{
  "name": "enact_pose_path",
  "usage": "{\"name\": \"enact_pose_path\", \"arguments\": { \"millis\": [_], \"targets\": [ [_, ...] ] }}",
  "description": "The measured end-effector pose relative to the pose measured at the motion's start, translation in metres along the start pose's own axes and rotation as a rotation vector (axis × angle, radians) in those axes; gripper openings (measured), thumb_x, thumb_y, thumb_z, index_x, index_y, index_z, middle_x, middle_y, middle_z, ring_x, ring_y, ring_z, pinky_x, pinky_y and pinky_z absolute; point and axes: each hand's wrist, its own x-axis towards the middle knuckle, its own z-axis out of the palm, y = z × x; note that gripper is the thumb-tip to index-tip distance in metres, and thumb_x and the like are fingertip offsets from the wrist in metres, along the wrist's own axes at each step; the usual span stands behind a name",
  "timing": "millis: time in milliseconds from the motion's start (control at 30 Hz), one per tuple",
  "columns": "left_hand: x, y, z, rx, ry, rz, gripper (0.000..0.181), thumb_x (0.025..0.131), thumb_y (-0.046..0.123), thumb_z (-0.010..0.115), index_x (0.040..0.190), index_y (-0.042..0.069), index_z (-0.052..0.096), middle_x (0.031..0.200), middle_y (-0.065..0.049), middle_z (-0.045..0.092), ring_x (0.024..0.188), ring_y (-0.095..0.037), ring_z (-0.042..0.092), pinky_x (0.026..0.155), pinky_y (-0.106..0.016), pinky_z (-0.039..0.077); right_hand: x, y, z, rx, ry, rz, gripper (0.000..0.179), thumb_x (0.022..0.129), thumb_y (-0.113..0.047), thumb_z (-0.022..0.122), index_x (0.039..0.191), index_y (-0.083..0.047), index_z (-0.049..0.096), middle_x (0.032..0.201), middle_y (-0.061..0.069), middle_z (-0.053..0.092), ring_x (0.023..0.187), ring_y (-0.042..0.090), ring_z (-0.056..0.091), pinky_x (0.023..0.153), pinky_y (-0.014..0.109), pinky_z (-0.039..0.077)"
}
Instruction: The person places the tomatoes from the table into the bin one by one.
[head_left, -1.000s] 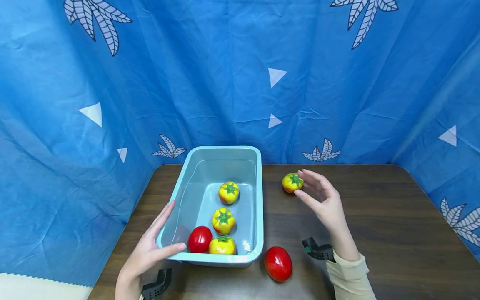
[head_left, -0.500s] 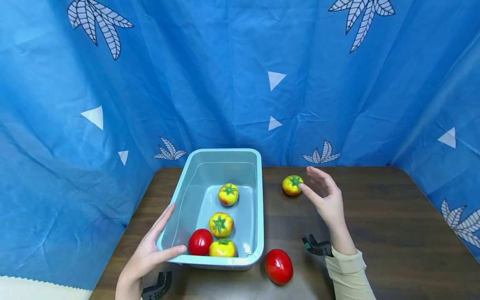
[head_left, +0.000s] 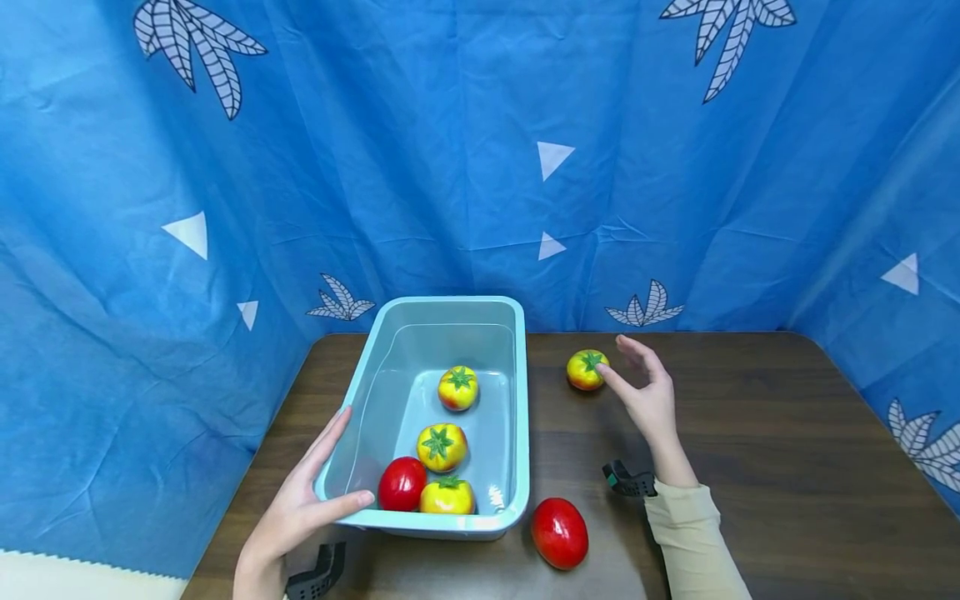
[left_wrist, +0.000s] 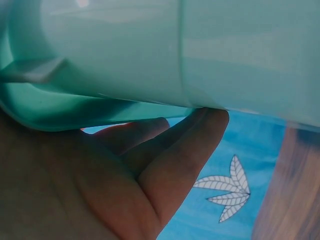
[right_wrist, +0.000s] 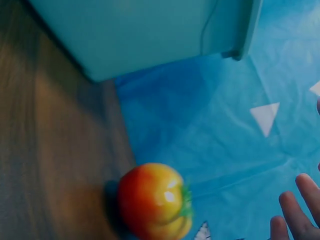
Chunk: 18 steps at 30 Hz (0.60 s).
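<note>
Yellow tomato sits nr back edge of bench; R hand just beside it, thumb & fingers apart. L hand, fingers straight, touches blue tub nr bench's left edge.

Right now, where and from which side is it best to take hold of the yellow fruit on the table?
I would grip the yellow fruit around its rounded sides, below the green leaf. It sits leaf up, so its sides look free for the fingers. Probably come from above and the right, where the right hand is, because the bin stands to the left.
</note>
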Motion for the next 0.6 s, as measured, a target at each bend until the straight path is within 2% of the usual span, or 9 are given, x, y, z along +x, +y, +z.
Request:
{"name": "enact_pose_path", "arguments": {
  "millis": [100, 300, 433, 600],
  "targets": [
    [0.000, 0.000, 0.000, 0.006, 0.001, -0.001, 0.088, 0.076, 0.016, 0.075, 0.149, 0.022, 0.025, 0.154, -0.008, 0.016, 0.132, -0.034, 0.022, 0.088, -0.071, 0.033, 0.004, 0.021, 0.002, -0.002, 0.000, 0.033, 0.051, 0.083, -0.019, 0.073, 0.129, -0.009, 0.055, 0.131, 0.007, 0.055, 0.119, 0.025, 0.048, 0.101, 0.037, 0.037],
    [0.000, -0.001, -0.001, -0.003, -0.002, -0.006, 0.089, 0.076, 0.016, 0.075, 0.149, 0.024, 0.025, 0.154, -0.008, 0.015, 0.132, -0.034, 0.021, 0.089, -0.072, 0.033, 0.008, 0.044, 0.007, -0.036, -0.010, 0.069, 0.053, 0.083, -0.024, 0.072, 0.131, -0.010, 0.053, 0.136, 0.008, 0.050, 0.127, 0.027, 0.039, 0.106, 0.052, 0.028],
    [0.000, -0.001, -0.002, -0.011, -0.004, -0.017, 0.089, 0.076, 0.016, 0.075, 0.149, 0.025, 0.025, 0.154, -0.008, 0.015, 0.132, -0.034, 0.020, 0.089, -0.072, 0.032, 0.010, 0.053, 0.011, -0.064, -0.028, 0.096, 0.055, 0.083, -0.024, 0.073, 0.132, -0.010, 0.051, 0.139, 0.009, 0.047, 0.132, 0.028, 0.033, 0.109, 0.054, 0.020],
    [0.000, -0.001, -0.002, -0.007, -0.004, -0.016, 0.090, 0.076, 0.016, 0.075, 0.150, 0.025, 0.024, 0.154, -0.008, 0.015, 0.132, -0.034, 0.020, 0.089, -0.071, 0.034, 0.011, 0.062, 0.014, -0.094, -0.048, 0.138, 0.061, 0.082, -0.028, 0.074, 0.135, -0.011, 0.049, 0.142, 0.009, 0.043, 0.135, 0.028, 0.029, 0.109, 0.055, 0.017]
  ]
}}
